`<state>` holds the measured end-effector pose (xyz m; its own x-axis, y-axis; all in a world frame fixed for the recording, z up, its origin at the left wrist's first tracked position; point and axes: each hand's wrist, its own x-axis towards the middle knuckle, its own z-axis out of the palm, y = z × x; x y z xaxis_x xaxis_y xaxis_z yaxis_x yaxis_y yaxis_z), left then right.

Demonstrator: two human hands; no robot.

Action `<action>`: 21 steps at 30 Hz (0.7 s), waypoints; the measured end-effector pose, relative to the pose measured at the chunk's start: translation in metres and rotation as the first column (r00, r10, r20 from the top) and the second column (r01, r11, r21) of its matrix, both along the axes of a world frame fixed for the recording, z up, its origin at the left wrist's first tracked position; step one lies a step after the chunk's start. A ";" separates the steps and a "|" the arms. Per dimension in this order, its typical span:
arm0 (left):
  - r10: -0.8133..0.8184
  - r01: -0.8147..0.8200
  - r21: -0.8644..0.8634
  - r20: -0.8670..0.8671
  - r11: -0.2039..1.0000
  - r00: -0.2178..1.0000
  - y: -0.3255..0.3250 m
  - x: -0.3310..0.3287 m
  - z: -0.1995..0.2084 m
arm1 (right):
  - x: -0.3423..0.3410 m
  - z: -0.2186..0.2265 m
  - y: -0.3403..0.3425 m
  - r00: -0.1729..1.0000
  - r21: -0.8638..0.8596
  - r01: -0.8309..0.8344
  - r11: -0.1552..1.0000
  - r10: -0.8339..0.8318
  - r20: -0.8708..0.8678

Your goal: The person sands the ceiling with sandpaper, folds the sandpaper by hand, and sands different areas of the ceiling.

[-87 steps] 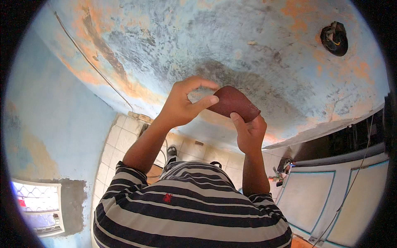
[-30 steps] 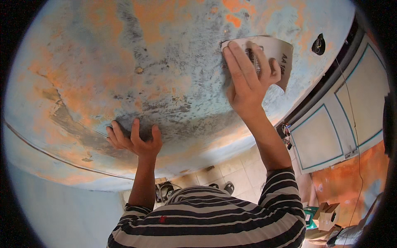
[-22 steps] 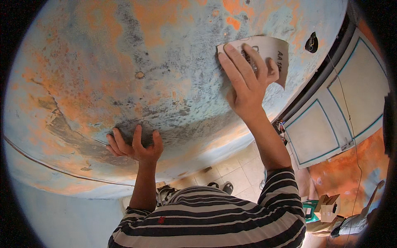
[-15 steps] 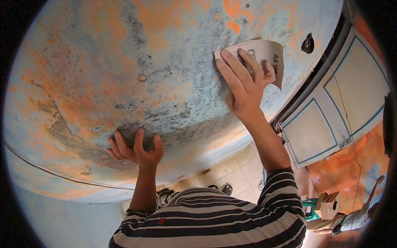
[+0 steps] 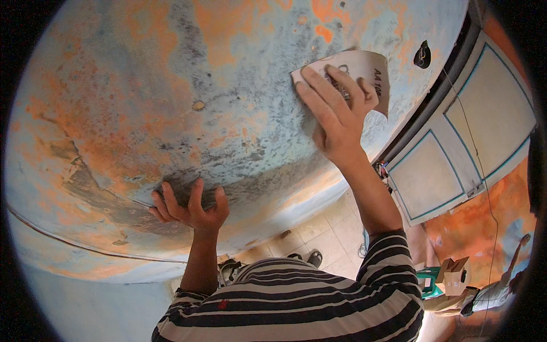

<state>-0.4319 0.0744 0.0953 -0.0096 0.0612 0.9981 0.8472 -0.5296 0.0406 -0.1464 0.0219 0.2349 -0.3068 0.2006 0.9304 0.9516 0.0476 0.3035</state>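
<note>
Before me is a wall (image 5: 239, 105) with patchy pale blue and orange paint and dark smudges. My right hand (image 5: 341, 122) presses a curled sheet of sandpaper (image 5: 377, 64) against it, fingers lying over the pale printed back. The sheet's right side bends away from the wall, while its abrasive face is hidden. Lower and to the left, my left hand (image 5: 196, 214) rests on the wall with fingers spread, holding nothing. Beside it runs a crack with a bare grey patch (image 5: 91, 185).
A thin cable (image 5: 85, 243) crosses the wall at lower left; wires sit in a hole (image 5: 422, 55) at upper right. Rightward are a white door (image 5: 430, 174) with blue lines, a hanging cord (image 5: 477, 154), a cardboard box (image 5: 454, 282) and another person (image 5: 493, 299) reaching to an orange wall.
My right hand and the sandpaper have slid slightly left along the wall. My left hand stays in place, and the whole view has shifted a little.
</note>
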 end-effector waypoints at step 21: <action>-0.020 0.020 0.026 -0.003 0.999 1.000 -0.002 -0.001 0.002 | -0.008 0.012 -0.004 0.991 0.063 -0.111 0.992 0.115 -0.067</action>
<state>-0.4333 0.0721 0.0977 -0.0060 0.0352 0.9994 0.8366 -0.5473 0.0243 -0.1542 0.0180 0.2468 -0.2576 0.1123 0.9597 0.9603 0.1397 0.2415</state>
